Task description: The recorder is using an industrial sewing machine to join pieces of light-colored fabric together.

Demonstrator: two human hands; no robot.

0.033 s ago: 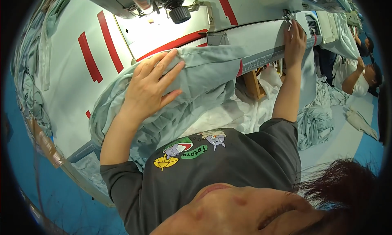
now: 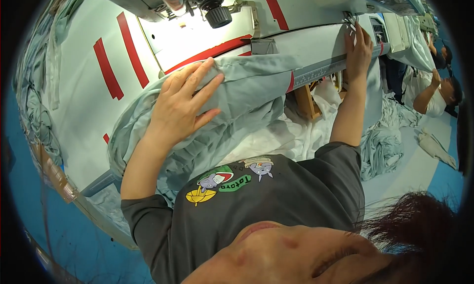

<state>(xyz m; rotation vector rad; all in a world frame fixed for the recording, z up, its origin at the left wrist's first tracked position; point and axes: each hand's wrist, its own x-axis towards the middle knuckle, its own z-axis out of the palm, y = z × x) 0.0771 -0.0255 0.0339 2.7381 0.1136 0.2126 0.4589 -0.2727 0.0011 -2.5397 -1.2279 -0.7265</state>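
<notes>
My left hand [image 2: 180, 103] lies on a pale green cloth [image 2: 247, 86], fingers stretched out and slightly apart. The cloth is gathered in folds along the front of the sewing table [image 2: 187, 69] and hangs over its edge towards me. My right hand [image 2: 359, 52] reaches to the right part of the table, its fingers closed around a small shiny metal thing [image 2: 351, 21]. Its exact kind is partly hidden by the fingers. Above my left hand stands the sewing machine head [image 2: 143, 2] with a black knob [image 2: 217, 16], its work area brightly lit.
Red tape strips [image 2: 133, 49] mark the white tabletop. A ruler strip [image 2: 318, 71] runs along the front edge. Below it, a wooden piece [image 2: 308, 103] shows in an opening beside white cloth [image 2: 276, 138]. Green cloth heaps [image 2: 382, 145] lie at right. Another person [image 2: 434, 94] is at far right.
My right hand has shifted very slightly to the right at the small metal thing. My left hand and the cloth stay in place.
</notes>
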